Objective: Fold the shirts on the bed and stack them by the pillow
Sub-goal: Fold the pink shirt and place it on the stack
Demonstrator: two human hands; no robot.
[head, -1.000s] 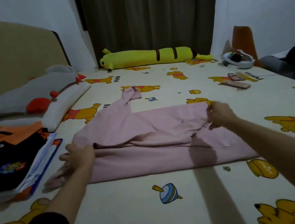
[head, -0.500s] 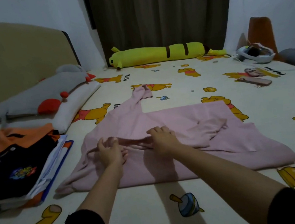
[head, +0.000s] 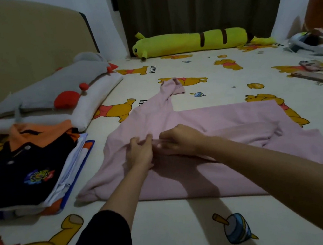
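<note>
A pink shirt [head: 227,118] lies partly folded across the middle of the bed, one sleeve reaching toward the far side. My left hand [head: 140,152] pinches a ridge of the pink cloth near the shirt's left part. Close beside it, my right hand [head: 181,140] grips the same fold with curled fingers. A stack of folded shirts [head: 22,172], black with an orange collar on top, sits at the left beside the white pillow [head: 92,98].
A grey plush [head: 50,89] lies on the pillow against the headboard. A long yellow plush [head: 189,42] lies along the far edge by the curtain. A white basket [head: 313,44] and small flat items [head: 313,76] sit at the far right.
My hands came together from the shirt's two ends to its middle-left. The far half of the shirt now lies folded over; the fingers have tightened on the ridge.
</note>
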